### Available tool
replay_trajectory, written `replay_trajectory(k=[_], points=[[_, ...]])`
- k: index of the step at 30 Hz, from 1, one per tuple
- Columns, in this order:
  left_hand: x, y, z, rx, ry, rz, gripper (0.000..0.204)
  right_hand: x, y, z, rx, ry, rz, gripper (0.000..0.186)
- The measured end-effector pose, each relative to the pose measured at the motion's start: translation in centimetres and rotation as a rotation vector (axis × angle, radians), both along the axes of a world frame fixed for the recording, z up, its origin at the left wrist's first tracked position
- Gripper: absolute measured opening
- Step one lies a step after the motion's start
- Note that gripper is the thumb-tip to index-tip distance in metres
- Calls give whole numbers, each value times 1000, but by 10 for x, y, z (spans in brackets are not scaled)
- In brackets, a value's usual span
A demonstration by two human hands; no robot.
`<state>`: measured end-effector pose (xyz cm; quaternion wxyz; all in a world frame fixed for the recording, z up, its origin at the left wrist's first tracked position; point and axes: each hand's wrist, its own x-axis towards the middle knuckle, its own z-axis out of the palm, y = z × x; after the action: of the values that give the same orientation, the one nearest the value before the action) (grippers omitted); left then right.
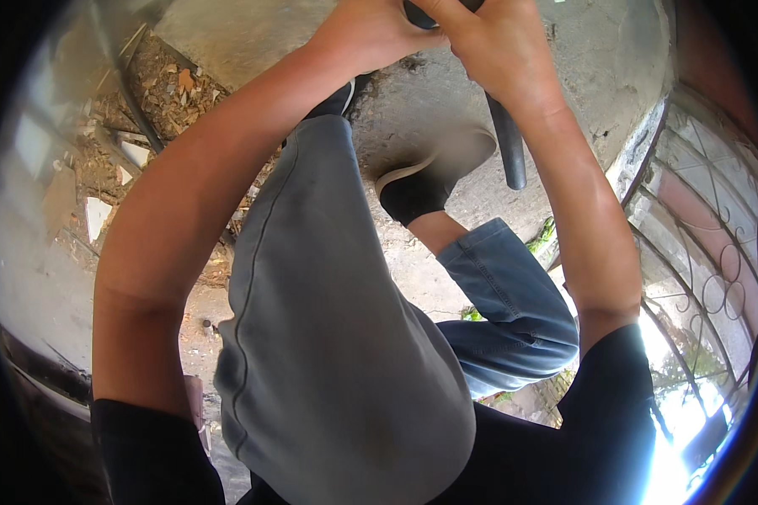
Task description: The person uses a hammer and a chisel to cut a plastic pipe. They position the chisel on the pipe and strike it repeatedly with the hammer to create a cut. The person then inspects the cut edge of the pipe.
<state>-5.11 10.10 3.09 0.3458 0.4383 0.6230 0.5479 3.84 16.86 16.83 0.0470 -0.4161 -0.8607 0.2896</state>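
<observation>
At the top centre my left hand point(393, 32) grips a dark object point(425, 13), largely cut off by the frame edge. Beside it my right hand point(503, 55) has its thumb and fingers closed on that area, with a dark grey bar point(509, 147) extending down from under the hand toward me. I cannot tell whether the bar and upper object are one piece. My forearms reach up either side of my legs, one in grey cloth point(320, 295) and one in blue denim point(501, 295). A dark, light-soled shoe point(413, 189) rests beneath the hands on rough concrete point(594, 67).
Dry leaves and debris point(185, 84), white broken pieces point(98, 217) and dark hoses or pipes point(139, 114) lie at the left. Small green weeds point(541, 236) grow by the concrete's edge. A scrolled metal grille point(707, 252) runs along the right.
</observation>
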Motion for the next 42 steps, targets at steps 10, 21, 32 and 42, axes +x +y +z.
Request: replay_trajectory(k=[10, 21, 32, 42], points=[[-8, 43, -14, 113, -359, -87, 15, -24, 27, -5, -190, -19, -23, 28], [9, 53, -16, 219, -518, 114, 6, -16, 52, -21, -187, 110, 139, 28], [7, 61, -9, 141, -545, 262, 6, -28, 45, -19, -94, 141, 198, 34], [8, 64, -16, 228, -538, 275, 3, -39, 47, -9, -63, 28, 102, 35]])
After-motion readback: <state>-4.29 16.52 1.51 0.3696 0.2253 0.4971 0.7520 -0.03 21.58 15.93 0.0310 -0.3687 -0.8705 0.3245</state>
